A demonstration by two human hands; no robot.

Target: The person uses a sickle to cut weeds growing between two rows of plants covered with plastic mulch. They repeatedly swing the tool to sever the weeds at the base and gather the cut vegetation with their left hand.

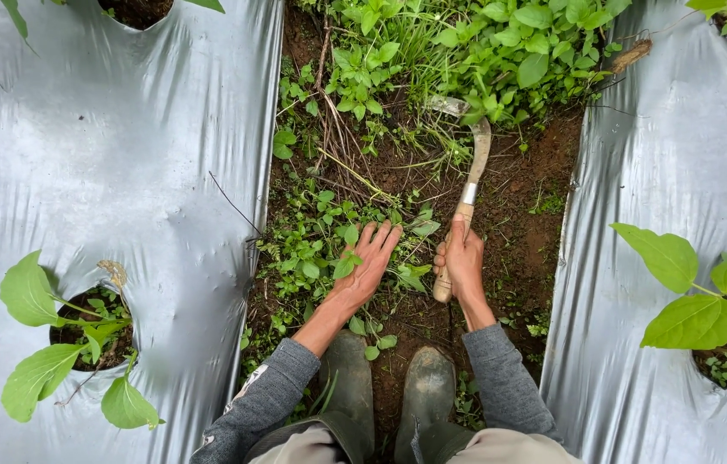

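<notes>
Weeding a furrow with a sickle. The right hand (464, 258) is closed around the wooden handle of the sickle (467, 196), thumb laid along the grip; the curved blade reaches forward of that hand, its tip among the grass (415, 51) at the far end of the furrow. The left hand (369, 262) lies open, fingers spread flat, touching the low weeds (312, 245) just left of the handle; it has hold of nothing yet. Bare soil (527, 198) shows to the right of the right hand, suggesting that side is already cleared. Silver mulch film (122, 155) covers the beds outside both hands, with seedlings (62, 335) in its holes. Two boots (428, 387) stand just behind the wrists.

Judgement on good practice: the open hand should gather the weeds into a bunch and pull them taut, staying well apart from the blade's path. The cut is best kept shallow, at the soil surface, and drawn toward the boots along the furrow's middle. A swing sideways risks slitting the film or a seedling stem.
</notes>
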